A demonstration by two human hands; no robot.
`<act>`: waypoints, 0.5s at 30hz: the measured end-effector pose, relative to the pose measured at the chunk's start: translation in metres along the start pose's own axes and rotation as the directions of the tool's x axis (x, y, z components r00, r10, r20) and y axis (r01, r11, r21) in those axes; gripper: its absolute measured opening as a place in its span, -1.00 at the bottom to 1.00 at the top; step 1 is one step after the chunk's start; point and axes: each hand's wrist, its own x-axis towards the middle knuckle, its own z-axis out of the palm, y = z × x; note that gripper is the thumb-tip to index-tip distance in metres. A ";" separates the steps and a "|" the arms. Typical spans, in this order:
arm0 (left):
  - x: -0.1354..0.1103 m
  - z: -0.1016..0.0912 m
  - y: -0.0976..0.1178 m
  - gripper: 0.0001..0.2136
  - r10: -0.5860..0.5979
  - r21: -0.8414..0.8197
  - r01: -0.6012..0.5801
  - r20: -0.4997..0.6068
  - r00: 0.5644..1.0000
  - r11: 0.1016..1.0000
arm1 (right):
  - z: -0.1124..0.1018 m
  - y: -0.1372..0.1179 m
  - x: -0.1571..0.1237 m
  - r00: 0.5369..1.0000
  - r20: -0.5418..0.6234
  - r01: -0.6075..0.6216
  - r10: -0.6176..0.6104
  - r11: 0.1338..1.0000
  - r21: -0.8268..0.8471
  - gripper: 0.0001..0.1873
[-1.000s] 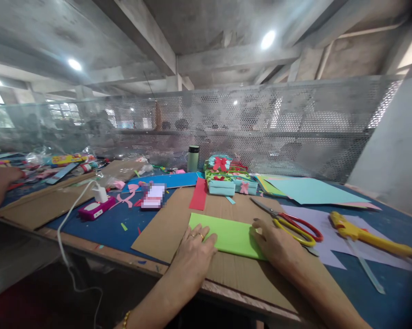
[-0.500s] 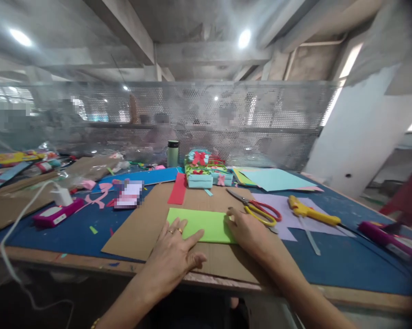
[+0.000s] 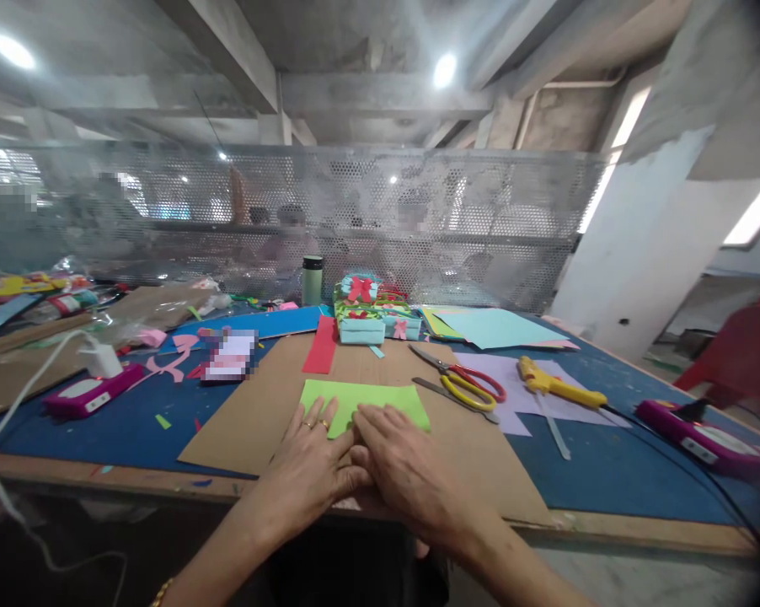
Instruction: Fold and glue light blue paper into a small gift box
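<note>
A bright lime-green sheet [image 3: 371, 393], possibly folded felt or foam, lies on a piece of brown cardboard [image 3: 228, 434]. My left hand [image 3: 317, 464] rests on its lower left part, fingers stretched out, rings showing. Beside it, my right hand [image 3: 402, 459] lies flat across the sheet's lower middle, its thumb side touching the left hand. Both hands cover the sheet's near edge. Right of the sheet are scissors [image 3: 474, 389] with one red and one yellow handle, and a thin dark blade-like tool [image 3: 446, 393] partly under them. A red strip [image 3: 320, 346] lies behind the sheet.
Small decorated boxes [image 3: 362, 330] and a green bottle [image 3: 313, 282] stand at the back. A yellow glue gun [image 3: 563, 390] lies on lilac sheets [image 3: 512, 413] at right. Purple power strips [image 3: 95, 392] flank the cardboard; a phone [image 3: 230, 354] lies left. Light-blue sheets [image 3: 500, 327] lie behind.
My right hand has moved left from the sheet's right end to its middle, against my left hand. The camera view has shifted slightly.
</note>
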 end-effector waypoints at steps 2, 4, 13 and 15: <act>-0.001 0.000 0.000 -0.35 0.002 0.009 -0.002 0.000 1.000 1.000 | 0.005 -0.005 -0.006 0.998 0.064 -0.016 0.011 0.997 0.080 -0.60; -0.001 -0.001 0.000 -0.29 0.002 0.011 -0.002 0.024 1.000 1.000 | 0.007 -0.002 -0.015 0.993 0.109 -0.058 0.048 0.994 0.092 -0.48; -0.003 -0.002 0.000 -0.23 0.001 0.033 -0.002 0.047 0.999 0.999 | -0.006 0.035 -0.059 0.985 0.101 -0.136 0.141 0.989 -0.052 -0.51; -0.003 -0.003 0.000 -0.23 0.006 0.027 -0.007 0.045 0.999 1.000 | -0.007 0.042 -0.060 0.992 0.066 -0.108 0.112 0.992 -0.068 -0.64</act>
